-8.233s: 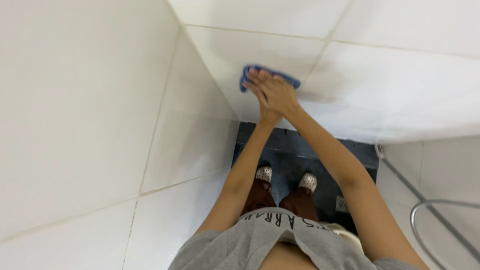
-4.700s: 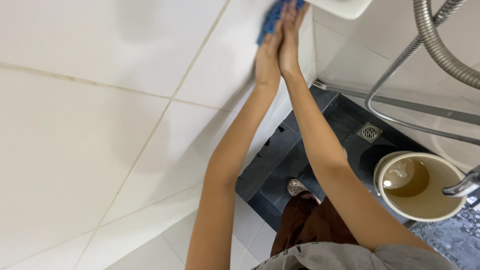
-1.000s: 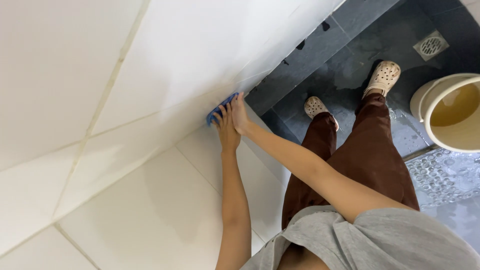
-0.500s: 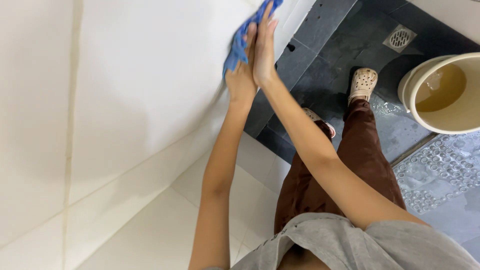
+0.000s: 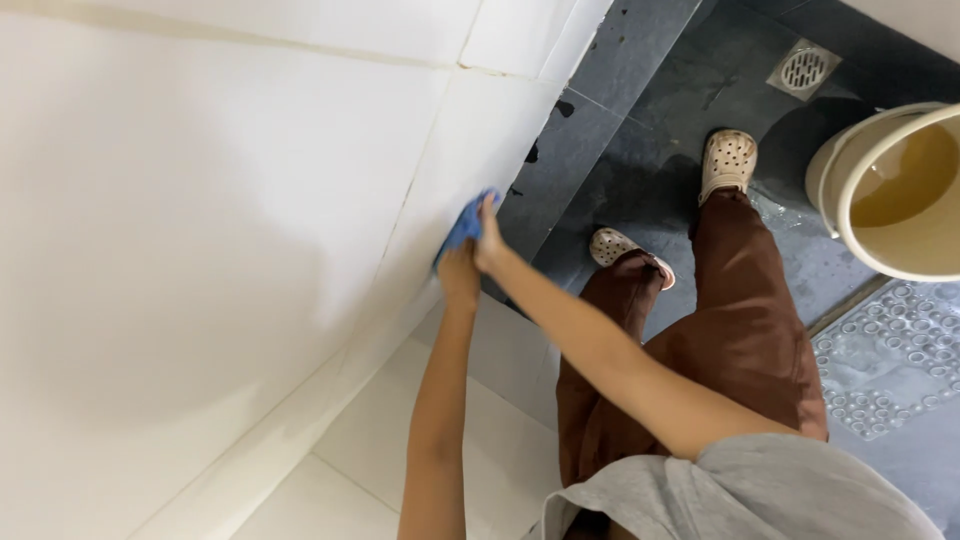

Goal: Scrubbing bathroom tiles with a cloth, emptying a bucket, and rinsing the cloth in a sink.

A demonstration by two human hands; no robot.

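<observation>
Both hands meet low on the white tiled wall point(image 5: 250, 250), pressing a small blue cleaning cloth point(image 5: 462, 225) flat against it, close to where the wall drops to the dark grey floor tiles point(image 5: 640, 150). The left hand point(image 5: 459, 272) sits just below the cloth, its grip closed on the lower edge as far as can be seen; the right hand point(image 5: 488, 240) lies beside and slightly above, fingers pressed together over the cloth's outer face. The cloth's long axis runs up along the wall from the left hand, so it lies above and ahead of both grips — neither hand is clearly the nearer, since both touch it. A vertical grout line runs just beside the cloth. Well apart on the floor stand a cream plastic bucket point(image 5: 880, 190) of yellowish water, a square metal drain point(image 5: 803, 68), and a clear studded mat point(image 5: 890, 350).
</observation>
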